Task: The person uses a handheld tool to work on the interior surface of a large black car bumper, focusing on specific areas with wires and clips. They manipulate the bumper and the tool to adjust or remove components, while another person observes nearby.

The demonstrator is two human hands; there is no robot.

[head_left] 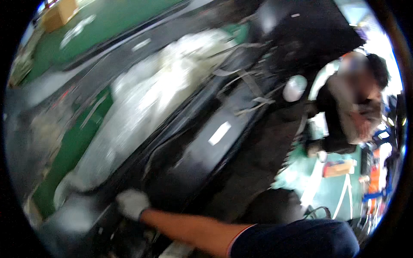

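My right hand (pixel 133 204), in a white glove, reaches across from the lower right to the near end of a long black panel (pixel 195 161). It rests on or just above the dark edge there; contact cannot be made out. Motion blur smears its fingers. A white label (pixel 220 133) sticks to the panel, and loose straps (pixel 254 88) lie over its far part. Beside it, crumpled clear plastic sheeting (pixel 142 103) lies inside a dark frame. My left hand is not in view. A pale patch (pixel 176 249) at the lower edge is too blurred to name.
A person (pixel 352 107) crouches or sits at the right, near a white cup-shaped container (pixel 294 88). A cardboard box (pixel 338 168) lies on the green floor (pixel 340 193) in front of them. Another cardboard box (pixel 59 15) stands at the far left. A dark panel (pixel 309 34) rises at the back.
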